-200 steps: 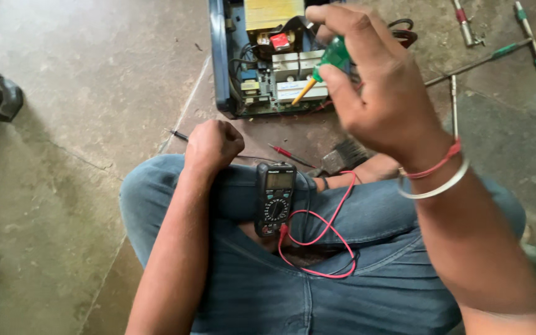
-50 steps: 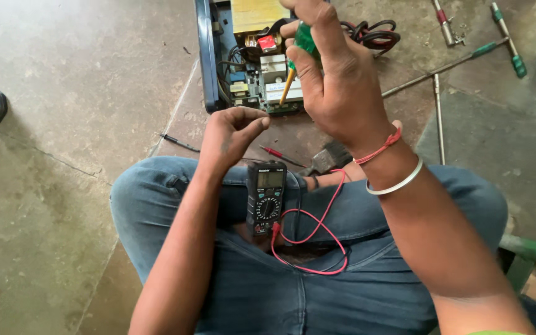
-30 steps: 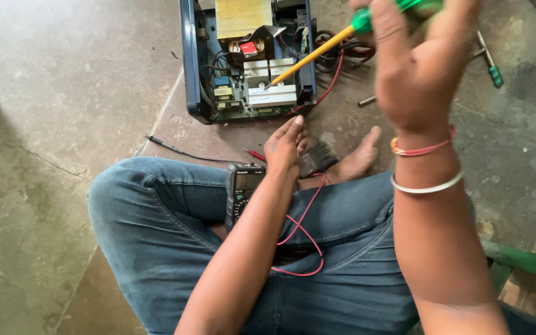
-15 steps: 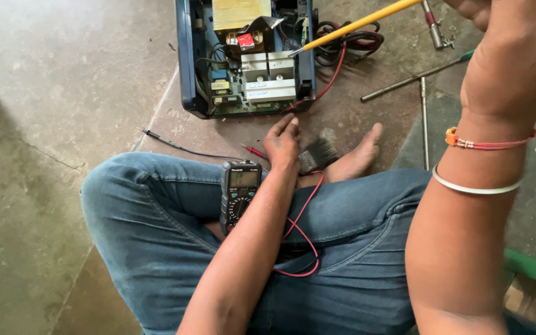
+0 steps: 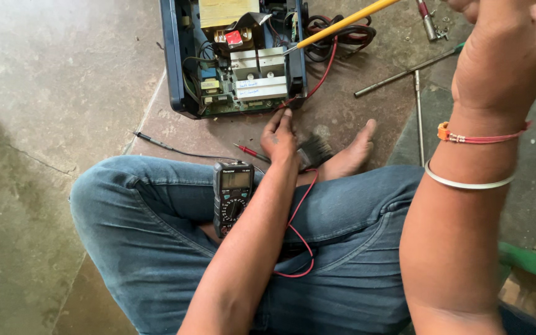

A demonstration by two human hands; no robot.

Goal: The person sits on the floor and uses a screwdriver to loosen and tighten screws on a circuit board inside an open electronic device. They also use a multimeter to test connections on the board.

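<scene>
Person sits cross-legged on a concrete floor (image 5: 44,93), blue jeans, head view looking down.

Left hand (image 5: 279,138) reaches forward, palm down, fingers stretched toward the near edge of an opened blue electronic unit (image 5: 234,56); fingertips lie at the red wire (image 5: 321,74) where it meets the unit's lower right corner. Left grip is loose and flat, closed on nothing that can be made out.

Right hand (image 5: 510,49) is raised high at the upper right, mostly cut off by the frame edge; wrist carries a red thread and a white bangle. A yellow screwdriver shaft (image 5: 342,25) runs from that hand down-left, its tip resting at the unit's white components. The right grip itself is out of frame, so I cannot tell how it closes.

A black multimeter (image 5: 232,195) rests on the left thigh, dial up, red lead (image 5: 296,248) looping across the lap. A red probe (image 5: 250,152) and a black probe (image 5: 156,142) lie on the floor just before the knee. A small brush (image 5: 314,152) sits beside the bare foot (image 5: 352,152). Long metal tools (image 5: 404,71) lie on the floor to the right of the unit.
</scene>
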